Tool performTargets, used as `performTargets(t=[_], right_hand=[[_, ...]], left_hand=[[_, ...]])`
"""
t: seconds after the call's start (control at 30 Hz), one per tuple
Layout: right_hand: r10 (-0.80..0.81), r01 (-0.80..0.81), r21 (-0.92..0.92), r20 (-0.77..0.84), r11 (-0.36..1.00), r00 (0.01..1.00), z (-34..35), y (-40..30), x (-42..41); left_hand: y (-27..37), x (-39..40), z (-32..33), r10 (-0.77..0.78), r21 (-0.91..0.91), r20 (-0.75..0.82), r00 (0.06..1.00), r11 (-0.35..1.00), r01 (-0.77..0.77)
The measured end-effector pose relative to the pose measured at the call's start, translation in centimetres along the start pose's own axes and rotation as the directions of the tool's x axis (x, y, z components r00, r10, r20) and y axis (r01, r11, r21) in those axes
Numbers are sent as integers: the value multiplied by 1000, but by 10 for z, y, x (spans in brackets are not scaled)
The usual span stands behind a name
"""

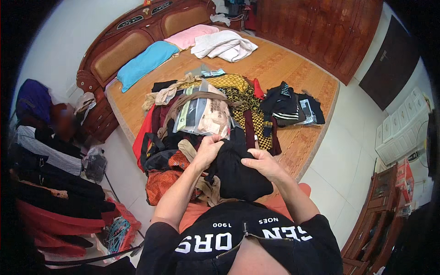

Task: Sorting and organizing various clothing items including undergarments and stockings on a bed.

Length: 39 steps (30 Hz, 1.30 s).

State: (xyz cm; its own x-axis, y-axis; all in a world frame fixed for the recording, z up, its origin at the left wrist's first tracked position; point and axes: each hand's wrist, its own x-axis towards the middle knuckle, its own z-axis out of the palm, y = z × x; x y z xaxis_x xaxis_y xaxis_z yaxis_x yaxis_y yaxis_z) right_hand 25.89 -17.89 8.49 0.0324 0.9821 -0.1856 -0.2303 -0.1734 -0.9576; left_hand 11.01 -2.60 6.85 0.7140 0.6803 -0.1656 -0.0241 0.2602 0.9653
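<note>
A black cloth garment point(240, 175) hangs between my two hands above the near edge of the bed. My left hand point(208, 151) pinches its upper left corner, close to a clear plastic bag. On the other side my right hand point(263, 164) grips the upper right edge, thumb on top. Beyond my hands the plastic bag point(211, 115), with beige packaged items inside, lies on a heap of clothes. The heap includes a yellow and black patterned garment point(230, 82). An orange and black mesh bag point(161, 184) sits left of my left forearm.
Folded dark clothes point(282, 103) and a small plastic packet point(307, 110) lie on the right of the bed mat point(292, 68). Blue point(147, 63) and pink pillows point(192, 35) rest by the headboard. Clothes on a rack point(51, 178) stand left; a wooden cabinet point(374, 213) is right.
</note>
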Motion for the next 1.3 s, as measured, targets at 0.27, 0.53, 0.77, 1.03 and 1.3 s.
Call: performTargets(t=[0.27, 0.53, 0.77, 1.03, 1.3], right_hand=[[-17, 16, 39, 10, 999, 1000, -1, 4, -3], [-52, 49, -102, -20, 994, 998, 2, 8, -3], [-9, 9, -11, -6, 1000, 1000, 1, 8, -13], [-623, 505, -488, -107, 712, 775, -14, 25, -7], [-369, 388, 290, -118, 875, 922, -17, 45, 1]], left_hand=[[-12, 8, -3, 61, 81, -40, 997, 995, -58], [-17, 18, -14, 34, 44, -144, 989, 999, -28], [-23, 23, -22, 90, 98, -237, 967, 993, -68], [-19, 25, -14, 268, 477, -78, 960, 856, -200], [30, 9, 3, 544, 686, -79, 835, 637, -350]])
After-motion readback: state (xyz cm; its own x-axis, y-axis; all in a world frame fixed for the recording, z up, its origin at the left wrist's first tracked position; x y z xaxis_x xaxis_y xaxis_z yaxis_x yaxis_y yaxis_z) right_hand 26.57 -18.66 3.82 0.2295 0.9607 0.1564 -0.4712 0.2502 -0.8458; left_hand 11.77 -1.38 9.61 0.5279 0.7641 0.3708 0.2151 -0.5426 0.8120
